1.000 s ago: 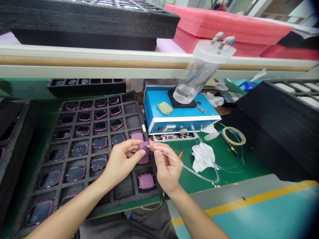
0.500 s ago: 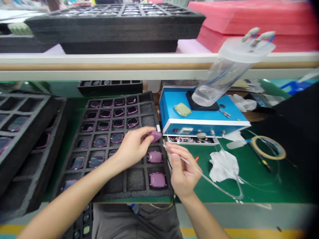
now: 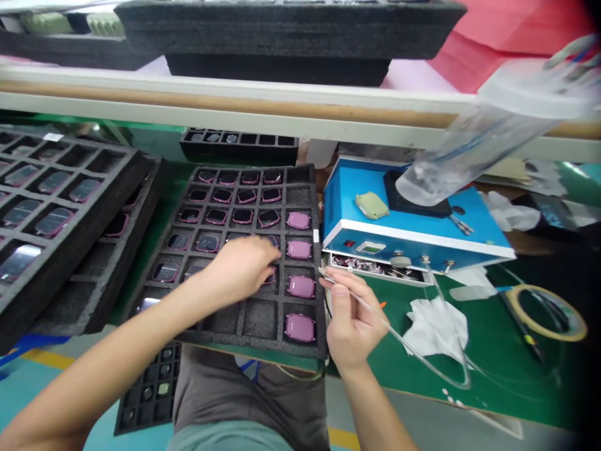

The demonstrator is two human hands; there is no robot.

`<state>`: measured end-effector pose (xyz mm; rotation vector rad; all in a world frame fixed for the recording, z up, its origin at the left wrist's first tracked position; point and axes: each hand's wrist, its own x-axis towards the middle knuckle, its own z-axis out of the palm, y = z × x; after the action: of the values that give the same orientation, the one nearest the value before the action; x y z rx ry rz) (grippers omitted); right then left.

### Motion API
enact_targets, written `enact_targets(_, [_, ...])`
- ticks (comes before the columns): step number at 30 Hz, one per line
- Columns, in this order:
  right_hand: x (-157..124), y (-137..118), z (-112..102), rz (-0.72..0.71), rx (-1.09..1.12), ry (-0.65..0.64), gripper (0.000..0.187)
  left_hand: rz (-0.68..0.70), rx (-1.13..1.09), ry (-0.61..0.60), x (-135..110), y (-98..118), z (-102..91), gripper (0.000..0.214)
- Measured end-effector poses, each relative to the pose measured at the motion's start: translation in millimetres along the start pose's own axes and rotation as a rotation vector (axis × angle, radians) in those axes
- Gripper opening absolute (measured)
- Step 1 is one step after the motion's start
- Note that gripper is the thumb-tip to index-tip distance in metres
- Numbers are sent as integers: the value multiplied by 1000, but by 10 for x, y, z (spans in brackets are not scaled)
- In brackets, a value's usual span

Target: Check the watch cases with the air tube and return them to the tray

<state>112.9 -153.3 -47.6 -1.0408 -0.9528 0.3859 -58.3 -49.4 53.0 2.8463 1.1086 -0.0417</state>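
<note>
A black foam tray [image 3: 248, 322] in front of me holds several purple-rimmed watches in its cells. Its right column carries purple watch cases [image 3: 301, 286] lying back up. My left hand [image 3: 241, 266] rests over the tray's middle, its fingers curled down onto a purple watch [image 3: 271, 276] in the cell beside that column. Just off the tray's right edge, my right hand [image 3: 350, 319] pinches a thin clear tube [image 3: 404, 343]. The tube's nozzle tip points left toward the tray.
A blue box [image 3: 413, 235] stands to the right with a clear cylinder [image 3: 469, 150] and a green watch case [image 3: 372, 205] on top. White tissue [image 3: 439, 326] and a tape roll [image 3: 549, 310] lie on the green mat. More foam trays [image 3: 56, 207] sit at left, under a shelf rail [image 3: 235, 106].
The purple case that my left hand held is no longer in it. The hand has dropped onto a cell left of the right column. My view has shifted left.
</note>
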Motion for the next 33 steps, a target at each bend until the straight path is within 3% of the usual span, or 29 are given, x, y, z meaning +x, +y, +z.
enact_targets(2, [-12,30,2,-8,-1,-21,14,13,59,-54,-238,54,80,19])
enact_targets(4, [-21,56,3,-12,-8,-36,15,48,144,-22,-337,100,155,21])
enact_targets(6, [-24,73,3,-10,-20,-35,15,75,226,13,-348,135,190,22])
enact_targets(10, [-17,70,11,0,-11,-11,14,79,207,-53,-322,118,146,30])
enact_targets(13, [-2,46,25,-7,-4,-6,15,7,-27,58,-257,75,104,35])
enact_targets(16, [20,27,37,-41,-4,-2,18,-116,-529,207,-79,120,122,31])
enact_targets(19, [44,26,50,-64,-11,4,22,-179,-1060,172,118,242,208,27])
enact_targets(21, [59,31,61,-58,2,5,23,-217,-1282,149,187,303,276,25])
enact_targets(26, [80,34,73,-75,15,-7,23,-279,-1519,160,168,324,356,27])
enact_targets(33, [29,39,47,-25,-48,37,15,-238,-1592,195,147,374,390,19])
